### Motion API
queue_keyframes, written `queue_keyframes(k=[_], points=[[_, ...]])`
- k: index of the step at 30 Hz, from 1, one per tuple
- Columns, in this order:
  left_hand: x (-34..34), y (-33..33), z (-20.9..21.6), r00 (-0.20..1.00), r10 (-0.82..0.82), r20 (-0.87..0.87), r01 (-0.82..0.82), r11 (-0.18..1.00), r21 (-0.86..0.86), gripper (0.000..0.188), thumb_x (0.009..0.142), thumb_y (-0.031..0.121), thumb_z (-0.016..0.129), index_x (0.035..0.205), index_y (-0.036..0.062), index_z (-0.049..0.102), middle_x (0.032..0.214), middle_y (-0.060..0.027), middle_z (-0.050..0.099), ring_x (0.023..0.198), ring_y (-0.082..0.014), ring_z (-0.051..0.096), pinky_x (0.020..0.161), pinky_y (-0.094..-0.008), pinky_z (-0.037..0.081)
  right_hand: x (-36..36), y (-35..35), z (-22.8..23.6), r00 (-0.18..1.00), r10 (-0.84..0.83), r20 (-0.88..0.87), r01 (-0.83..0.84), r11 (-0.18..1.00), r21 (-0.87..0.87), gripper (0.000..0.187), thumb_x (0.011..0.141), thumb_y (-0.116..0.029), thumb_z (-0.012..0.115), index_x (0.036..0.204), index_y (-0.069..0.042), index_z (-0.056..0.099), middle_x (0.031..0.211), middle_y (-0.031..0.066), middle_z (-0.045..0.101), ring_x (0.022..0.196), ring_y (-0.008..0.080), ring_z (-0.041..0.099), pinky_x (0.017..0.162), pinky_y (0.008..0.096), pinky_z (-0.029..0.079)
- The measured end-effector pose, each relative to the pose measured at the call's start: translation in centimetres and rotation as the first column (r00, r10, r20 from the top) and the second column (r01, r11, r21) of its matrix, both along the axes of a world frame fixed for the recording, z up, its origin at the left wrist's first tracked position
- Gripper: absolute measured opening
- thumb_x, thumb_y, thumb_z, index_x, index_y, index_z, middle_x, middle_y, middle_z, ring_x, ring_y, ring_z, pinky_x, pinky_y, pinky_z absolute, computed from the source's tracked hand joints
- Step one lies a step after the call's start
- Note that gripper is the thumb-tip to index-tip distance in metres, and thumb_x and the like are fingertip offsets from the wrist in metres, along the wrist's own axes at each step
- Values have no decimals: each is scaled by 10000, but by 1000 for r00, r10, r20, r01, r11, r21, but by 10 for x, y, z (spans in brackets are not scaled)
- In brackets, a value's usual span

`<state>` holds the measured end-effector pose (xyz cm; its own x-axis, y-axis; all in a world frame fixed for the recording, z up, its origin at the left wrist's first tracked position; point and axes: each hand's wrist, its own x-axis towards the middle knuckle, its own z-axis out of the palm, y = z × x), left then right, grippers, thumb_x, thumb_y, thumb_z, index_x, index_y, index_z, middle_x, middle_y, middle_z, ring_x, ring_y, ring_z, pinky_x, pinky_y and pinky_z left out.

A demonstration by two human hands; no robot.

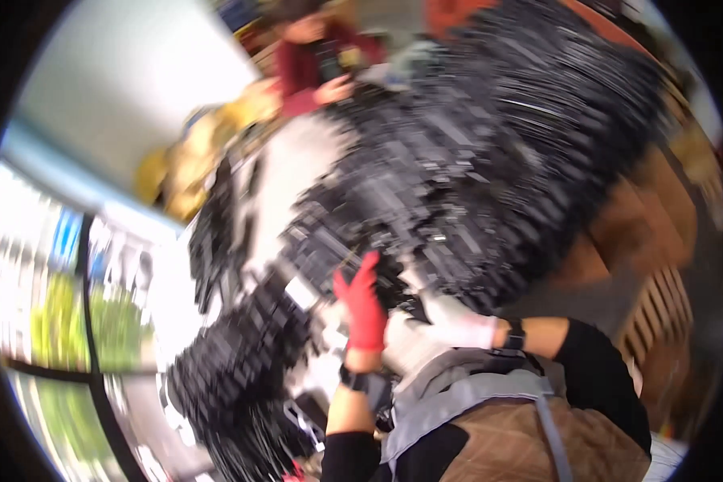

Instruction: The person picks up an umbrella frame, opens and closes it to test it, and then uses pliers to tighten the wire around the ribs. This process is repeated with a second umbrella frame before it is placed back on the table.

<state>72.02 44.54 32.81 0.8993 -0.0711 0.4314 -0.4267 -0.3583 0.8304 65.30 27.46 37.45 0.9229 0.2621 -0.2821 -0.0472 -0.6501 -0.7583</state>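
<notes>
Your apron (510,442) is closest. The black pile (474,193) lies just past your hands, its long way running ahead and right. Your red-gloved left hand (364,309) reaches farther over it than your white-gloved right hand (462,324). Blur hides whether either grip holds anything.
</notes>
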Motion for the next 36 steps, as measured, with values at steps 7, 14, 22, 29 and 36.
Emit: queue_keyframes(k=[7, 14, 22, 29, 36], points=[[-25, 35, 49, 905, -218, -364, -234, 458, -857, 339, 880, 40, 625, 1208, 36, 540, 918, -101, 643, 822, -234, 672, 685, -319, 542, 27, 29, 0, 935, 351, -43, -344, 932, 115, 421, 811, -260, 695, 1062, 43, 544, 865, 239, 637, 809, 385, 643, 706, 443, 507], [-54, 32, 24, 948, 65, -312, -259, 728, -634, 554, 831, 44, 666, 1331, 68, 429, 999, -97, 644, 849, -244, 668, 734, -326, 533, 82, 65, 53, 324, 361, 874, -437, 877, -201, 237, 748, -193, 693, 938, -74, 620, 903, 108, 571, 832, 304, 585, 713, 404, 484], [-90, 59, -2, 792, 580, -194, -584, 811, 39, 690, 789, 133, 720, 1390, 69, 388, 1025, -213, 628, 933, -323, 642, 760, -387, 502, 80, 76, 58, 890, 415, -190, -171, 689, 704, 79, 840, -70, 530, 864, 3, 547, 695, 14, 497, 669, 91, 494, 577, 271, 397], [-117, 101, 8, 828, 244, -505, -130, 959, 251, 549, 808, 200, 736, 1274, 44, 492, 1023, -161, 630, 901, -304, 633, 733, -378, 502, 99, 27, 20, 692, 680, -241, -322, 590, 741, 216, 962, -185, 446, 907, -44, 599, 674, -25, 458, 562, 73, 432, 519, 230, 359], [-98, 103, 66, 920, -368, -138, -43, 255, -966, 330, 921, 269, 623, 1122, 19, 544, 835, -89, 621, 693, -213, 617, 651, -358, 525, 58, 56, -4, 940, 226, -257, 101, 534, 839, 377, 944, -406, 535, 1023, -49, 628, 868, 57, 600, 713, 182, 549, 675, 285, 460]])
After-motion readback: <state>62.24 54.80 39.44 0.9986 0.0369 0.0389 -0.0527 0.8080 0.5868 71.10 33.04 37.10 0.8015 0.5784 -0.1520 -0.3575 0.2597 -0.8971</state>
